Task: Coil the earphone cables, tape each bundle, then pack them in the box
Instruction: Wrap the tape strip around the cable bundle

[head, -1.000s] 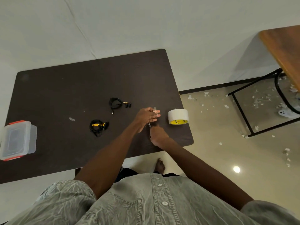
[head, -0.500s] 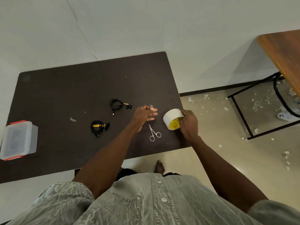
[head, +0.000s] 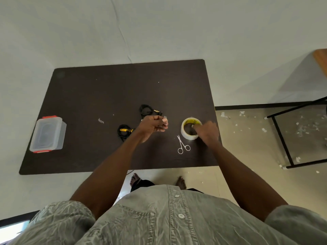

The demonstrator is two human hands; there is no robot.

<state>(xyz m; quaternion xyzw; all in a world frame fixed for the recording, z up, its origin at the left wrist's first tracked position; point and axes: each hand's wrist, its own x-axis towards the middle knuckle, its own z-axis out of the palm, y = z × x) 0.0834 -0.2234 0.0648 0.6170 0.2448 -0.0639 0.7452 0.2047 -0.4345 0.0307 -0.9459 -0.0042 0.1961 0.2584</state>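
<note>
A: What is being held in the left hand [head: 152,127]?

B: A small strip of tape [head: 165,120] is being pinched between the closed fingers [head: 161,125], raised a little over the dark counter [head: 88,96].

A: And the right hand [head: 208,132]?

B: It is being rested on the tape roll [head: 190,129], which is lying flat near the counter's right edge. One fingertip is being pressed at the roll's inner rim; whether the roll is really being gripped cannot be told, since the hand is blurred.

A: Where are the earphones being kept?

B: Two black bundles are lying on the counter. One [head: 147,111] is being partly hidden behind the left hand, just beyond it. The other [head: 124,132], banded in yellow, is lying to the left of the left wrist, partly covered by it.

A: The box?

B: The clear box [head: 47,134], with red clips, is being left at the counter's left edge, lid on, well apart from the bundles.

A: Anything else being left out?

B: Scissors [head: 183,146] are lying just in front of the roll, nearly touching it, blades pointed away. A pale scrap [head: 100,120] is lying between the box and the bundles.
</note>
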